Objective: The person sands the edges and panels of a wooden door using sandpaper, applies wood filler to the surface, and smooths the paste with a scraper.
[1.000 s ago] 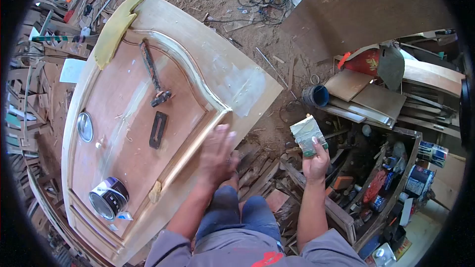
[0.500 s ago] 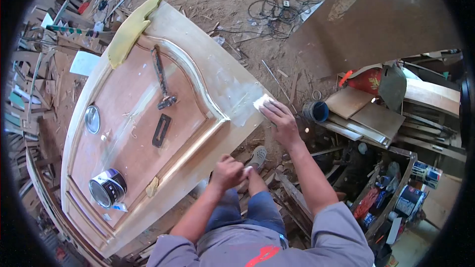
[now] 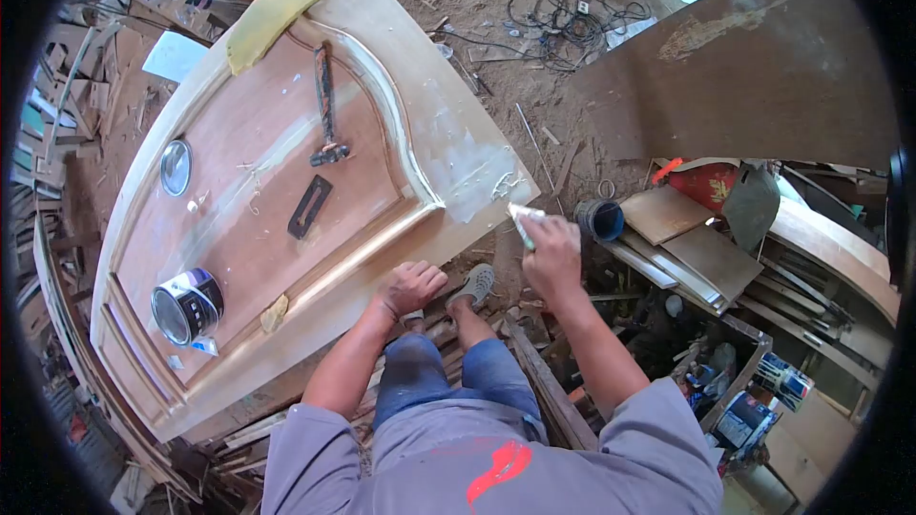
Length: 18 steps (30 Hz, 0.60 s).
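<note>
Apparently, the right hand [image 3: 553, 253] is closed around a small flat tool [image 3: 523, 219], its thumb and fingers pinched together with little gap; the tool, pale with a greenish part, sits just off the right corner of the big wooden panel [image 3: 382, 33], beside a wet white smear [image 3: 504, 186] on that corner. The fingers hide most of it and the view is small, so its exact shape is hard to make out. It looks light and thin, perhaps a bit flexible, and any paste on its working end would make it slippery, so the cleaner end nearer the palm seems the best place to take hold. The left hand [image 3: 413, 286] is loosely curled at the panel's near edge; whether it has anything under the fingers, I cannot tell. The panel itself looks broad, stiff and rather heavy, better taken by its bare outer edges than by the raised molding [image 3: 358, 272]. On the panel lie a hammer [image 3: 327, 114], a dark slotted plate [image 3: 310, 207], a round lid [image 3: 176, 168] and, towards its left end, a tipped can [image 3: 188, 305]. A yellowish sheet [image 3: 277, 14] overlaps the panel's far edge, and a bucket [image 3: 601, 219] stands beyond its right corner.
</note>
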### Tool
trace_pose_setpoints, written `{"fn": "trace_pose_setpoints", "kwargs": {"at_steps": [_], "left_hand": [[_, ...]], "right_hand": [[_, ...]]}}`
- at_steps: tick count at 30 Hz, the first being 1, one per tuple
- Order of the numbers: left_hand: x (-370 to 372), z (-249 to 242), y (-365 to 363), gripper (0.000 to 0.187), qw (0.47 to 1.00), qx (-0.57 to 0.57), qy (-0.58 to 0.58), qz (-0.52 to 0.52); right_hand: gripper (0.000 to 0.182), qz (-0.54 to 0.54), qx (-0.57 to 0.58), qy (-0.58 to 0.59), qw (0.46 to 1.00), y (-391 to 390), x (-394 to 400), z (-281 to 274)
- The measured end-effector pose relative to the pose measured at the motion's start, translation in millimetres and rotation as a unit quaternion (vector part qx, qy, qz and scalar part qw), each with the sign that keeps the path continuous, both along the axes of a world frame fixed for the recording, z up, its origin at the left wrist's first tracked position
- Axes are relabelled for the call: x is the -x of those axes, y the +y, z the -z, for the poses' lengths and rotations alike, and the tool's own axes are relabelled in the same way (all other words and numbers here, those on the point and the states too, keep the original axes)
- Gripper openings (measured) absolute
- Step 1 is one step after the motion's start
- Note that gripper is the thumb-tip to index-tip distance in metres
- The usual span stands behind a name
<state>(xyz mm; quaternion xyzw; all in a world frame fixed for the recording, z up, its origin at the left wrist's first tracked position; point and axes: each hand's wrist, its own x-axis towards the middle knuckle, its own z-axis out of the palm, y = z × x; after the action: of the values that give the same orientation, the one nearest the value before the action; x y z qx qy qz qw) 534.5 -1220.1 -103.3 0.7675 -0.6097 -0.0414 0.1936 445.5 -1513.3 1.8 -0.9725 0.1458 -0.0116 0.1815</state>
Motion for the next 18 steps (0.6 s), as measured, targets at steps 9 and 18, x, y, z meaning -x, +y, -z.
{"fn": "trace_pose_setpoints", "kwargs": {"at_steps": [9,18], "left_hand": [[0,-2,-2,0.01,0.999,0.038,0.008,-0.022],[61,-4,57,0.02,0.99,0.022,0.141,0.017]], "right_hand": [[0.029,0.059,0.028,0.07,0.995,7,-84,16],[0.03,0.034,-0.04,0.114,0.992,157,-37,22]]}}
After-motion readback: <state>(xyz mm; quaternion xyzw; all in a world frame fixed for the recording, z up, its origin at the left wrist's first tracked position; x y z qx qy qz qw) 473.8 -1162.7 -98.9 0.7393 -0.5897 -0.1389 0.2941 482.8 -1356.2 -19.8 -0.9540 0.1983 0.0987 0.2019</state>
